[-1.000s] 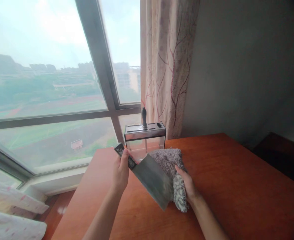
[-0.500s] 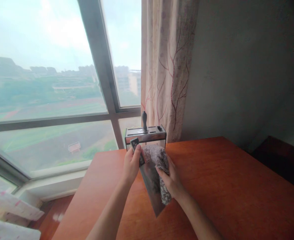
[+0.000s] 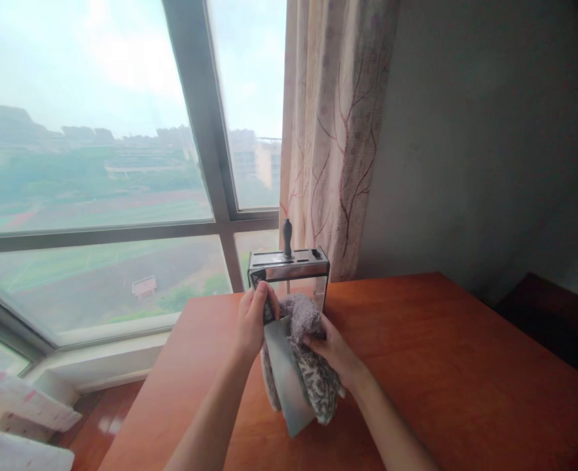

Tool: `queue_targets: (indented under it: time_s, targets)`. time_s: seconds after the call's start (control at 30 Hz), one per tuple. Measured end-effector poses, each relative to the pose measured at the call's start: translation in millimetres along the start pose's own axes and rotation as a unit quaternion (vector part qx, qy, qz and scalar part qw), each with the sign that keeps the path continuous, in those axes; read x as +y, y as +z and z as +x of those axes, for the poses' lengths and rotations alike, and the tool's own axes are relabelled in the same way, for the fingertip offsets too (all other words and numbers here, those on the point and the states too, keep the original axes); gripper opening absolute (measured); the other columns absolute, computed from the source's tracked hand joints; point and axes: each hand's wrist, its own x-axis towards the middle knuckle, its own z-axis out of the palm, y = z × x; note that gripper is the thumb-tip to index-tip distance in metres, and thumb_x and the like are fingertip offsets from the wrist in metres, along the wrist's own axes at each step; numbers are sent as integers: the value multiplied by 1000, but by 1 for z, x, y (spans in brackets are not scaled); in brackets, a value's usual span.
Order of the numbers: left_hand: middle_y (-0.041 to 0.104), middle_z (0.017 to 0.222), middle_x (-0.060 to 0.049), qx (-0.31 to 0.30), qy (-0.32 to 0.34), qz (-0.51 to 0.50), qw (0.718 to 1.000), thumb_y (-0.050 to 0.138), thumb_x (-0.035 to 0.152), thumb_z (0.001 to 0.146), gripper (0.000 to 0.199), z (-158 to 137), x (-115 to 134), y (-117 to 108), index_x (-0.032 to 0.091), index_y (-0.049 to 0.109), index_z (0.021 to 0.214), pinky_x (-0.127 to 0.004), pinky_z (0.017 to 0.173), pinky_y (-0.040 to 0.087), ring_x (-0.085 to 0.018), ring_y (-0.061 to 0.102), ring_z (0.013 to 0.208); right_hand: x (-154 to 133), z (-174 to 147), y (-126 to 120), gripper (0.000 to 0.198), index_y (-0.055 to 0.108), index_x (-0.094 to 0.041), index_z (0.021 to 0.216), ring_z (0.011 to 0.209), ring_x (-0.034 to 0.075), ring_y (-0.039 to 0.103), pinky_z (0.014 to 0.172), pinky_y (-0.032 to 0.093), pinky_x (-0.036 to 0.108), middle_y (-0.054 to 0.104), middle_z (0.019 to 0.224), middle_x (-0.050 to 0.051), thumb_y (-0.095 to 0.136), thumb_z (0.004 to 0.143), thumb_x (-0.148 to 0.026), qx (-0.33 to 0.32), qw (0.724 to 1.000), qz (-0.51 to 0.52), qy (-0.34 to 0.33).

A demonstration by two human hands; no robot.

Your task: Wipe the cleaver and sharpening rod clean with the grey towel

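Note:
My left hand (image 3: pixel 255 319) is closed around the dark handle of a kitchen knife (image 3: pixel 289 383), whose broad metal blade slants down toward me above the table. In my right hand (image 3: pixel 332 350) is a fluffy grey patterned cloth (image 3: pixel 313 376), with the fingers gripping its upper part. The cloth lies against the blade's right side and hangs behind it, showing also along its left edge. Just beyond both hands stands a knife block (image 3: pixel 301 267) with a metal slotted top and clear sides. One dark-handled tool (image 3: pixel 287 239) stands upright in it.
The reddish-brown wooden table (image 3: pixel 397 366) spreads beneath my hands. A large window with a grey frame (image 3: pixel 224 226) is on the left, and a patterned curtain (image 3: pixel 338 137) hangs behind the knife block. A dark piece of furniture (image 3: pixel 548 314) stands at the right.
The cloth has opened out and now hangs behind the blade on both sides. The knife has shifted slightly left and its blade looks brighter. My right hand has moved slightly lower.

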Motion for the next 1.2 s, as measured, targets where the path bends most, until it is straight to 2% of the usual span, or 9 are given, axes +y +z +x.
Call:
queue_targets:
  time_s: [0.07,0.17,0.4,0.57,0.83,0.93,1.03,1.13,1.2]
  targets:
    - [50,48,-1,-21,3,22,1000,45,55,88,50,-2,0,2,19,54,55,-26,53,37,-14,45,50,2,5,3,51,63,-25,114,104,27,63,94,46,41,71,107,3,79,67,-38,-11,1000,-10,9]
    - [49,50,0,-47,10,63,997,47,56,87,49,-6,-1,6,18,54,57,-25,53,35,-13,44,51,6,8,3,46,66,-24,111,105,27,63,94,46,41,71,110,4,78,68,-37,19,999,-38,-30]
    - [53,53,2,-36,23,151,988,55,49,85,39,-10,4,14,18,53,61,-24,52,34,-13,47,52,5,2,0,43,67,-20,109,103,29,64,92,47,42,72,107,6,75,72,-40,66,992,-81,-76]
    - [54,51,2,-20,18,123,992,51,48,87,35,-9,10,12,19,53,68,-24,51,36,-13,49,50,8,0,7,43,67,-19,107,99,29,65,89,48,42,72,105,7,73,73,-43,45,993,-85,-72]
    - [55,49,2,1,-20,66,998,54,48,87,34,-2,8,4,18,52,71,-21,45,34,-10,46,45,12,-5,12,46,66,-18,109,102,27,65,91,47,38,72,109,6,77,69,-39,18,1000,-21,-11]
    - [55,49,2,-23,-21,56,998,54,48,87,33,-3,9,6,18,53,72,-21,45,34,-11,46,45,12,-6,7,46,67,-18,105,99,27,65,89,48,36,73,105,6,80,65,-37,28,1000,-3,-3]
    - [55,49,2,-26,-21,47,998,54,46,87,32,-4,10,7,18,54,72,-20,46,36,-10,47,46,17,-8,3,43,67,-19,104,95,26,67,87,48,35,73,100,5,78,66,-39,70,995,73,15]
    - [54,49,2,8,-27,19,999,54,47,87,33,-3,10,4,17,55,72,-19,45,35,-10,46,45,23,-10,-2,46,66,-21,104,92,25,67,84,50,35,73,99,4,77,66,-44,92,981,165,39]
    - [53,49,2,47,-26,-19,998,56,47,86,33,-1,10,0,17,55,72,-19,43,34,-9,46,43,25,-13,-4,50,66,-21,103,92,26,67,84,50,36,73,98,4,79,61,-44,69,982,167,58]
